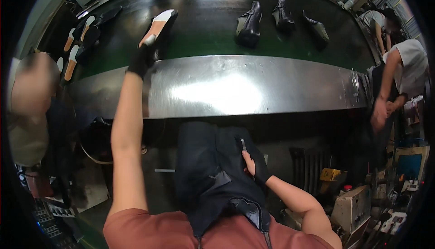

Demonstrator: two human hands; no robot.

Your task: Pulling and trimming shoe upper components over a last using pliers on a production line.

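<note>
With fingers of left hand (144,57), grips shoe (161,20) beyond counter (299,85); with right hand (259,166), slim tool (244,144) before it; apparently midway, leaves three shoes (248,25) beyond it unheld.

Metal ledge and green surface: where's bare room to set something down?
Free: metal ledge, right of the left hand; green surface between the held shoe and three black shoes. Crowded: that surface's left end, with clustered shoes.
</note>
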